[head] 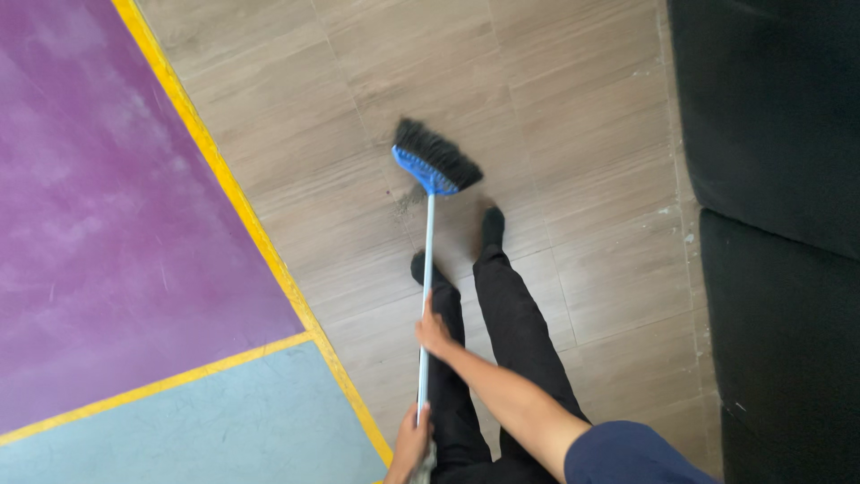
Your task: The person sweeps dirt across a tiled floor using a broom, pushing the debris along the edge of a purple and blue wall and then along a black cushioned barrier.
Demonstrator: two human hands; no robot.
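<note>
The broom [427, 269] is held with its long axis running near to far, the black bristle head [437, 157] resting on the wooden floor [555, 108] well beyond both grips. The right hand [434, 330] is clenched on the pale handle mid-shaft, nearer the head; the left hand [411, 441] is clenched at the near end

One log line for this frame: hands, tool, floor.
right hand: grips broom handle | left hand: grips handle lower | broom head: on wood-look floor
</note>
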